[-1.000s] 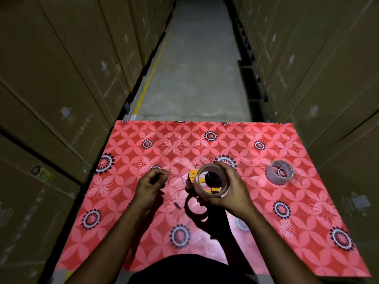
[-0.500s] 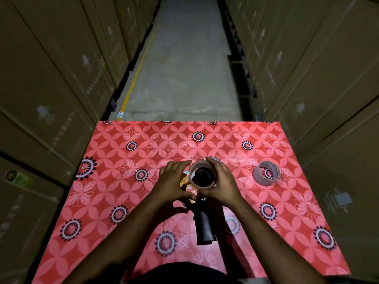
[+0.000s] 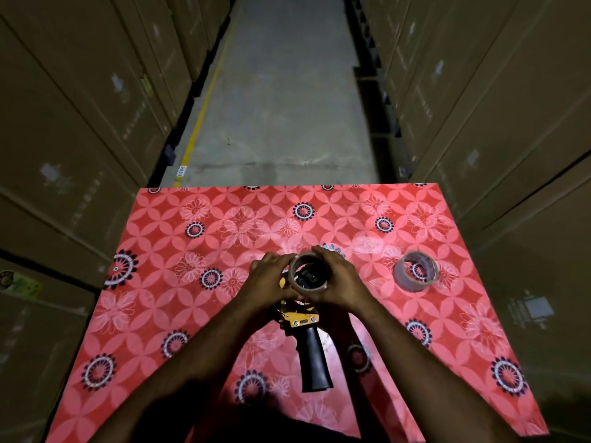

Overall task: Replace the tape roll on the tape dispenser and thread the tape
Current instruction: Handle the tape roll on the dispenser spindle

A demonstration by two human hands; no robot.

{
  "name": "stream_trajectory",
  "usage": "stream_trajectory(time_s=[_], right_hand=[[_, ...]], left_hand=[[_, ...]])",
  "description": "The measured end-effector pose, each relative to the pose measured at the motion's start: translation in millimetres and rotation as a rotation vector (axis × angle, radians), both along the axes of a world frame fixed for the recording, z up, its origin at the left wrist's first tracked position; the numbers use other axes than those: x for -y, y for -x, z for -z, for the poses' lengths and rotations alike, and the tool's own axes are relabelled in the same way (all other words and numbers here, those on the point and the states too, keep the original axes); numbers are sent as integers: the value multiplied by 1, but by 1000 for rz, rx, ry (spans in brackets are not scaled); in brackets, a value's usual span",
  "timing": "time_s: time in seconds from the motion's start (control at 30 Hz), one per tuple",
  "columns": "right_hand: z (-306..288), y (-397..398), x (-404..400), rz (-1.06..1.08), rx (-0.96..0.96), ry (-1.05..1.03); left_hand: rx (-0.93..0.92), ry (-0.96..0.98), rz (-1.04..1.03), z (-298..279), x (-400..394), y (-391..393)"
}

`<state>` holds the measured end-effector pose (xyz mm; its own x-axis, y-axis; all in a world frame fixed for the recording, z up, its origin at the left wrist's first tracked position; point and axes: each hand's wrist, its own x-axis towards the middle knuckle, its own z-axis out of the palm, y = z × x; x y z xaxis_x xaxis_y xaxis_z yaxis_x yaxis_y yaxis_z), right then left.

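Setting: cardboard cartons stacked high on both sides of a narrow concrete aisle, with the counter across it under a red flowered cover.
Counter layout: work is gathered around the middle of the counter, a little toward the near edge; the far edge and left side carry nothing.
Tape dispenser: lies between the forearms with its black handle pointing at the near edge and its yellow body and hub end pointing away, which I judge keeps the hub facing up and steady for loading.
Tape roll: sits on the hub end of the dispenser, its open core facing up so the dark hub shows inside; whether it is pushed fully home cannot be told.
Left hand: wrapped against the left side of the roll, fingers curled over its far-left rim and closed on it.
Right hand: mirrors it on the right side, fingers arched over the far rim and closed on the roll.
Roll relative to fingers: enclosed between both hands, rim touching fingertips at the far side and palms at the flanks; only the top opening is exposed.
Why this hold: an even two-sided grip likely keeps the roll square to the hub while it is pressed down.
Second roll: stands apart near the right edge, tilted slightly, touched by neither hand; probably the removed one, though that is a guess.
Stage: seating looks in progress; threading seems not yet begun, and no free tape end is visible.
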<state>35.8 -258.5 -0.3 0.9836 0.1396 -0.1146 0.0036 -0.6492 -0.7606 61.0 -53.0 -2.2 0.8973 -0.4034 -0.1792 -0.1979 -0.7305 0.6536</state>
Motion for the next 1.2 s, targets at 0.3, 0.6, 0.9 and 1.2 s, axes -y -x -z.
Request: stream_trajectory(time_s=[0.3, 0.6, 0.9, 1.2], right_hand=[[13, 2, 14, 16, 5, -71], [17, 4, 14, 28, 21, -112], [10, 0, 10, 53, 5, -131], [16, 7, 11, 47, -63, -109]], left_hand=[[-14, -1, -20, 4, 10, 3], [8, -12, 22, 1, 14, 4], [1, -31, 3, 12, 13, -1], [35, -88, -7, 22, 16, 4]])
